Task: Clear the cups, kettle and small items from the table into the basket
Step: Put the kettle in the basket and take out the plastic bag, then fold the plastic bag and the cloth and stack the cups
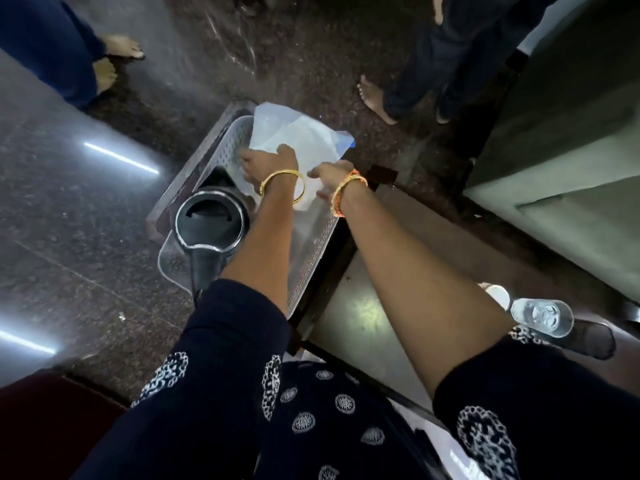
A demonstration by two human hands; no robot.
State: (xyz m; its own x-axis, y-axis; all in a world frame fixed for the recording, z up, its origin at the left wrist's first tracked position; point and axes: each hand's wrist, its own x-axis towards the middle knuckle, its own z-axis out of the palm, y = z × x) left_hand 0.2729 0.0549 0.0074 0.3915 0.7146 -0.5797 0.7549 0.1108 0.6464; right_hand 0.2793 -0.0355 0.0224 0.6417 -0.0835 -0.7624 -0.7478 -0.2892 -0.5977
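A white perforated basket [311, 251] sits on the floor beside the dark-edged table [360, 320]. Inside its near end stands a steel kettle [211, 221] with a black lid and handle. A clear plastic bag [294, 133] lies over the far end of the basket. My left hand [268, 164], with a gold bangle, grips the bag's near edge. My right hand [330, 176], with an orange bangle, holds the bag's lower right edge with fingers curled. A clear glass [542, 315] and a small white cup [497, 294] remain on the table at the right.
Two other people stand barefoot on the speckled stone floor, one at the upper left [110, 60], one at the upper right [375, 98]. A grey-green sofa [561, 168] runs along the right. A dark red cushion [45, 427] shows at the lower left.
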